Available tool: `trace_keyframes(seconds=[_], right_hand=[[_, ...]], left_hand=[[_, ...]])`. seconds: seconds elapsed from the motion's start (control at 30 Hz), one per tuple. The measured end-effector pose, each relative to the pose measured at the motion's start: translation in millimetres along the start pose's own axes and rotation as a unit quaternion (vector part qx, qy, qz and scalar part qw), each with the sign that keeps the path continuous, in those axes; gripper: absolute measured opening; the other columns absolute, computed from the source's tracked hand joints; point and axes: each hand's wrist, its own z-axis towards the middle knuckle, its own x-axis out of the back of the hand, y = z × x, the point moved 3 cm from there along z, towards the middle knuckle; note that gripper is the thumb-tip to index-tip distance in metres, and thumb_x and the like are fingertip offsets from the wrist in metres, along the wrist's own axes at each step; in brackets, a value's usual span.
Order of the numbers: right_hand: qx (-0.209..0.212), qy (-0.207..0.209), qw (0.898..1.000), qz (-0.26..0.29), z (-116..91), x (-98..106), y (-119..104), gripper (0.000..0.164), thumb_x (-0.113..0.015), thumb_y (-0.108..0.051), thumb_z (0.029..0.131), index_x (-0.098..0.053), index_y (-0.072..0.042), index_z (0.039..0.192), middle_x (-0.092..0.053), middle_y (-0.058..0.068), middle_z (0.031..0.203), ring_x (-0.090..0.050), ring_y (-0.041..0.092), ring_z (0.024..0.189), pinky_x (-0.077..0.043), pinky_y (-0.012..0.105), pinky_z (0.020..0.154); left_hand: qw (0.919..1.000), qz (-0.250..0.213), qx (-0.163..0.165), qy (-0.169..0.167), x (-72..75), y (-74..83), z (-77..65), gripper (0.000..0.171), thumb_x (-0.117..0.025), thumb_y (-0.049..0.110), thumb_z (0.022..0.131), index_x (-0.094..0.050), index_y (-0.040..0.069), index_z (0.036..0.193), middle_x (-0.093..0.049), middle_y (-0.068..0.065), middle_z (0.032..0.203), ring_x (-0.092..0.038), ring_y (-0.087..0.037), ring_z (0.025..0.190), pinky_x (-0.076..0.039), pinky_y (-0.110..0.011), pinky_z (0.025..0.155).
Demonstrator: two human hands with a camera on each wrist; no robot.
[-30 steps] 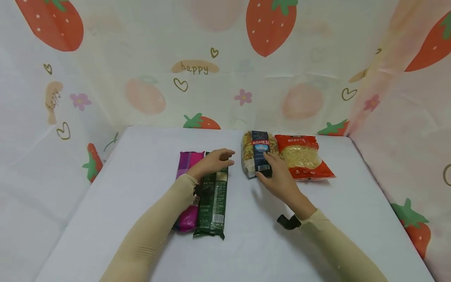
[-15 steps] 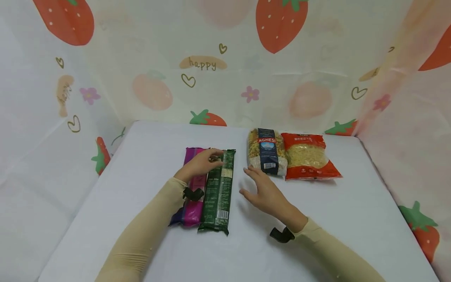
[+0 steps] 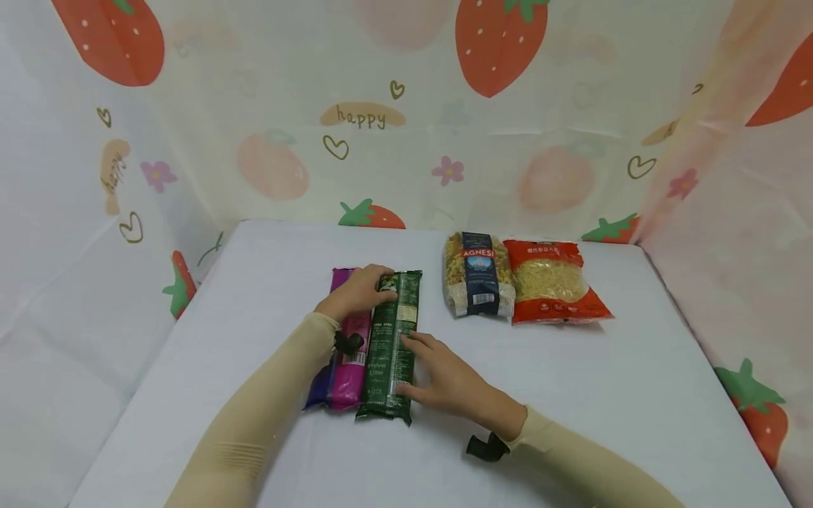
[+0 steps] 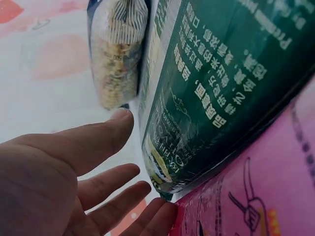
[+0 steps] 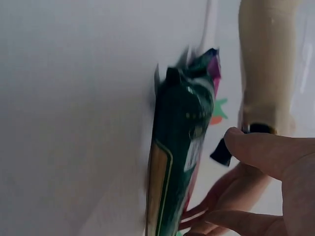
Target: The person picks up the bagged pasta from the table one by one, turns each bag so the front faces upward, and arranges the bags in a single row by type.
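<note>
Two loose-fingered hands: left hand at far end, right hand nearer, long dark-green plastic packet | contact unclear | step judged: pre-grasp | next: curl fingers

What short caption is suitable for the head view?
Left fingers and right fingers at a long dark-green plastic packet, beside a long magenta-and-purple plastic packet on a white table.

Green packet: glossy plastic film. Pink packet: shiny plastic. Tabletop: matt, smooth.
</note>
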Motion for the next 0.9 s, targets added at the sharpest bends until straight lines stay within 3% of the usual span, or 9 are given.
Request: trace_keyframes(seconds=[0.33, 0.5, 0.63, 0.9], right_hand=[[-0.004, -0.032, 0.999, -0.024, -1.1, -12.4, -6.6, 0.092, -0.082, -0.049, 0.096, -0.04, -0.009, 0.167, -0.03, 0.018, 0.173, -0.036, 0.041, 0.156, -0.047, 0.058, 0.117], [-0.015, -0.04, 0.998, -0.04, -1.7, -18.4, -7.3, 0.104, -0.086, -0.057, 0.088, -0.038, -0.01, 0.168, -0.027, 0.017, 0.175, -0.033, 0.041, 0.158, -0.054, 0.058, 0.109], [-0.019, -0.041, 0.996, -0.073, 0.8, -23.9, -8.7, 0.115, -0.089, -0.063, 0.082, -0.036, -0.011, 0.169, -0.024, 0.018, 0.176, -0.033, 0.041, 0.158, -0.058, 0.058, 0.103], [-0.021, -0.056, 0.987, -0.152, 3.5, -30.6, -15.9, 0.122, -0.089, -0.069, 0.078, -0.034, -0.011, 0.17, -0.023, 0.02, 0.175, -0.03, 0.04, 0.159, -0.061, 0.052, 0.1]], left_hand=[[0.999, 0.035, 0.026, -0.011, -4.4, -6.2, 8.5, 0.067, -0.066, 0.029, 0.109, -0.041, -0.004, 0.162, -0.042, -0.026, 0.165, -0.032, -0.048, 0.156, -0.028, -0.061, 0.128], [0.9986, 0.039, 0.029, -0.023, -4.1, -5.1, 10.5, 0.069, -0.067, 0.03, 0.109, -0.04, -0.004, 0.163, -0.039, -0.026, 0.167, -0.031, -0.046, 0.157, -0.027, -0.06, 0.129], [0.9978, 0.042, 0.038, -0.034, -4.1, -6.0, 13.9, 0.074, -0.067, 0.034, 0.109, -0.035, -0.003, 0.165, -0.035, -0.026, 0.169, -0.027, -0.049, 0.158, -0.027, -0.061, 0.128], [0.9957, 0.059, 0.056, -0.045, -5.4, -10.6, 17.7, 0.082, -0.068, 0.042, 0.107, -0.033, -0.002, 0.167, -0.033, -0.028, 0.169, -0.027, -0.05, 0.157, -0.029, -0.062, 0.127]])
